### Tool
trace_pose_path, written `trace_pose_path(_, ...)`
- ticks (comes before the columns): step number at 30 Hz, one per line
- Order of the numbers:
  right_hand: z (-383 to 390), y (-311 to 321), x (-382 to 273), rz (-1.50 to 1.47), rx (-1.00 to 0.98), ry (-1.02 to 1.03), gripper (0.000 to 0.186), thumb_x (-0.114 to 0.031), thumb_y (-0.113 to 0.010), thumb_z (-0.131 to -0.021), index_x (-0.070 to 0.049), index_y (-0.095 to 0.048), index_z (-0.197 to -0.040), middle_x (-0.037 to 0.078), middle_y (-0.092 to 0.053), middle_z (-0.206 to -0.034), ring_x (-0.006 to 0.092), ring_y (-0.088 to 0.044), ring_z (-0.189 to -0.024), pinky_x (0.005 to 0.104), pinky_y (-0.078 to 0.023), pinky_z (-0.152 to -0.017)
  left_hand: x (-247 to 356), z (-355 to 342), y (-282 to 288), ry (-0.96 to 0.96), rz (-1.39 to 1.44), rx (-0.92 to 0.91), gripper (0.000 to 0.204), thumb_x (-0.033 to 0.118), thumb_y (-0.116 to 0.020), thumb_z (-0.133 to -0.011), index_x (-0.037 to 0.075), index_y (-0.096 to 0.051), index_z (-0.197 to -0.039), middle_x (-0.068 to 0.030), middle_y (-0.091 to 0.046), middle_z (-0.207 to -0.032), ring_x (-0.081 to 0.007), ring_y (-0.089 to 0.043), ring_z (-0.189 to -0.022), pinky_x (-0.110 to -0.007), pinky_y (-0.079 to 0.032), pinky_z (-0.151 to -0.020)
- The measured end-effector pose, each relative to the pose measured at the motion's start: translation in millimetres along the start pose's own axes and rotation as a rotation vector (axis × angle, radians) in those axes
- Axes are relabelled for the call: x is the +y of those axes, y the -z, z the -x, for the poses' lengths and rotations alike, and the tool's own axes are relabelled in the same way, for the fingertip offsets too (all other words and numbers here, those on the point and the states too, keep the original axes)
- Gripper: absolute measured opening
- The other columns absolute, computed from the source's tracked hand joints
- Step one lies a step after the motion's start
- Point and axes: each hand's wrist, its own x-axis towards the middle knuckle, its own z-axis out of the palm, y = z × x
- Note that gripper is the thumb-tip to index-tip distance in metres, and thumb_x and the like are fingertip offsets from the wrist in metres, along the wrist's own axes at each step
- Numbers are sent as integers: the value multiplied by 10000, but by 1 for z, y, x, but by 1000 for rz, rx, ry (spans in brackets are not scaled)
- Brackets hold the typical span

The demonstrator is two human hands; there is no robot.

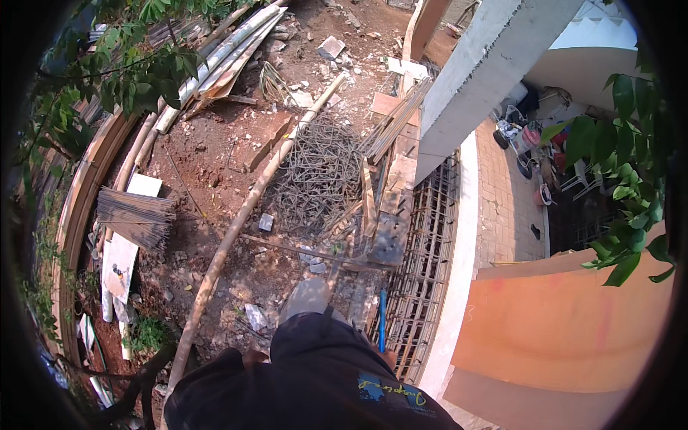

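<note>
Left grip (255, 355), right grip (389, 357) mostly behind dark shirt (308, 383); blue rod (382, 321) partly hidden.

Yellow script lettering (402, 393) runs across a blue print on the dark shirt (308, 380); fine lettering below is illegible.

Bright daylight is lighting the dirt (208, 129); boards (87, 188) are bending near the rim; black is framing everything.
</note>
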Motion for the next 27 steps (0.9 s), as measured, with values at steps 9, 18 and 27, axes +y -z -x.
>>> trace_pose_path(9, -57, 70, 31, -74, -136, -138, 610, -613, -822, -904, -35, -744, -725, 75, -670, -596, 230, -692, -563, 423, -537, -585, 224, -1, -94, -583, 331, 296, 168, 196, -766, -946, 34, -748, -908, -95, -751, -833, -200, -731, -649, -343, -539, -517)
trace_pose_path(18, -17, 66, 6, -465, -19, -343, 453, -371, -887, -924, -30, -693, -697, 10, -615, -613, 126, -538, -528, 367, -395, -508, 684, 126, -130, -1213, 171, 375, 252, 327, -843, -918, 83, -846, -981, -54, -812, -899, -162, -736, -803, -357, -579, -761)
trace_pose_path(27, 52, 8, -29, -234, 44, -491, 453, -451, -827, -958, -14, -771, -849, 103, -718, -685, 215, -697, -623, 408, -511, -576, 867, 125, -182, -1163, -193, 569, 304, 347, -774, -893, 167, -867, -1120, -127, -836, -1079, -342, -778, -1065, -445, -592, -985)
